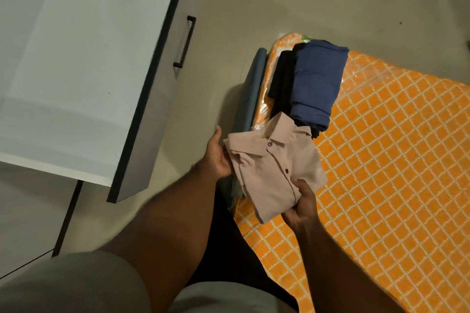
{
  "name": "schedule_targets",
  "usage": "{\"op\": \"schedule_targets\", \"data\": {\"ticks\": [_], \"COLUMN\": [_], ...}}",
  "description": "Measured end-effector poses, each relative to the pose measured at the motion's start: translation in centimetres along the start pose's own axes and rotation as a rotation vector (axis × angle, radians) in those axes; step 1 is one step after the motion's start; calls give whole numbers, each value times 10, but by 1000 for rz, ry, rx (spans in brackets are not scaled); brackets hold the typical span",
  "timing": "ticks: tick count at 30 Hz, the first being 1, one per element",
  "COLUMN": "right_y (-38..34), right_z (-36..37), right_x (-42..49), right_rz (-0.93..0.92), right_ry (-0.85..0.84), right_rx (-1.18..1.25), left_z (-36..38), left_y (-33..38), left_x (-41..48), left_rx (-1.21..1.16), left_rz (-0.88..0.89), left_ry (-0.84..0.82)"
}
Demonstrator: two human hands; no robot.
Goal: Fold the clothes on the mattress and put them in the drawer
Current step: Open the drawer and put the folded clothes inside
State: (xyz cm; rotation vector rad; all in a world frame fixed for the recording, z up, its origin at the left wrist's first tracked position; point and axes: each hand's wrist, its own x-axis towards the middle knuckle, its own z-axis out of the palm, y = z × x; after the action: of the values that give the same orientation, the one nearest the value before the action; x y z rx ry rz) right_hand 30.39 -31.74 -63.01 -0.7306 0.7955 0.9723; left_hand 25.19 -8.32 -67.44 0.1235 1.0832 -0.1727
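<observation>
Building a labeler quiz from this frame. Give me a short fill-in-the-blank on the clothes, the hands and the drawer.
1. The left hand and the right hand both hold a folded ____ shirt.
2. On the mattress, a folded ____ garment lies on top of the black garment.
3. The mattress cover is checked in white on ____.
4. The drawer front carries a ____ bar handle.

Missing words: pink; blue; orange; black.
</observation>
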Motion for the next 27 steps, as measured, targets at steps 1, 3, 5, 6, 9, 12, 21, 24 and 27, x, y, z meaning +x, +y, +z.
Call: {"op": "schedule_targets", "data": {"ticks": [1, 3, 5, 6, 9, 12, 21, 24, 27], "right_y": [-3, -6, -11, -14, -17, -20, 59, 114, 173], "right_z": [3, 11, 22, 32, 76, 135, 337, 388, 421], "right_x": [-6, -16, -24, -28, -36, -36, -20, -15, -8], "right_rz": [24, 76, 104, 104, 115, 89, 81, 38, -16], "right_ry": [-18, -51, -55, -56, -85, -105, -316, -438, -452], "right_rx": [-14, -62, -119, -168, -305, -455, -917, -987, -1051], "left_z": [2, 6, 8, 8, 6, -4, -73, -107, -146], "left_y": [7, 24, 42, 54, 96, 146, 262, 288, 308], "left_x": [-6, -26, -44, -56, -98, -143, -307, -336, -358], "left_rx": [10, 45, 72, 86, 193, 412, 819, 1034, 1143], "left_rz": [-13, -21, -16, -17, 3, 64, 477, 655, 781], "left_ry": [-13, -49, -80, -97, -189, -188, 8, 357, 725]}}
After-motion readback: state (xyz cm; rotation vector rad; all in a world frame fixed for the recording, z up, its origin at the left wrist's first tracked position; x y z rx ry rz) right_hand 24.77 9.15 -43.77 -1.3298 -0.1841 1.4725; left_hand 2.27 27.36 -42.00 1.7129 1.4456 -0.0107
